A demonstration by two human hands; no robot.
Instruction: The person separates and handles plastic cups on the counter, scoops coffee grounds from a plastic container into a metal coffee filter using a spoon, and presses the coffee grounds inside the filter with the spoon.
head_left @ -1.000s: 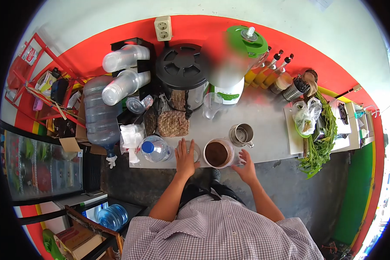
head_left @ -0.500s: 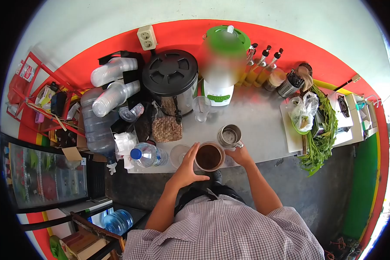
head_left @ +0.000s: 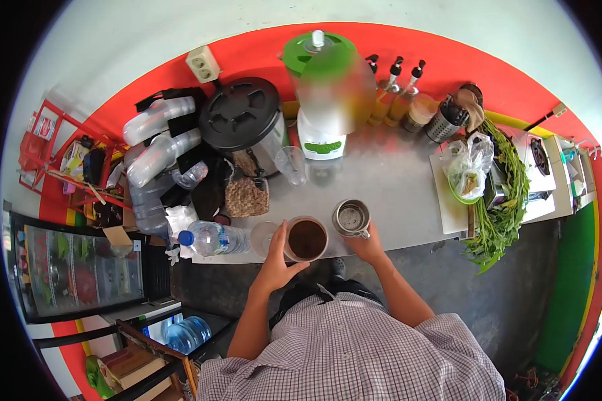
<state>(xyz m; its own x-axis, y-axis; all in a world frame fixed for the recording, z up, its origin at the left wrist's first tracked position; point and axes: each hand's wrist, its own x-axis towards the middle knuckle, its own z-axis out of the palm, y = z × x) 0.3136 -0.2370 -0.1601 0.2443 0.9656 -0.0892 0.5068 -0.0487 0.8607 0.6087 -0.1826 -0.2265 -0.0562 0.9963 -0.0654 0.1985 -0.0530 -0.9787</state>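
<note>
Going by the blender (head_left: pixel 323 146) as the landmark: the tub of brown stuff (head_left: pixel 326 242) sits on the near side of it, close to the front edge of the counter (head_left: pixel 401 190). The metal mug (head_left: pixel 339 215) is also on the near side of the blender, a touch further right. Water bottle (head_left: pixel 214 238) is nearer and well off to its left

Left hand (head_left: pixel 269 273) is pretty wide, fingers laid along the tub's left wall and thumb out apart near the front. Right hand (head_left: pixel 366 248) has hold of the mug on the handle (head_left: pixel 365 234) side, though most of its fingers are tucked out of sight, so I can't tell how tight the grip is

Handling wise, my guess is the tub has thin, slightly bendy plastic walls, maybe a bit slick, with modest weight. Can't tell if that's powder or liquid in there, so I'd treat it as spillable: palm round the lower wall, thumb opposite, keep it level, no squeezing at the open rim. It's wide for one hand, so two would be steadier

Mug looks stiff and hard to break, probably light but smooth. Handle's the obvious spot, with a finger against the body so it doesn't tip
</note>
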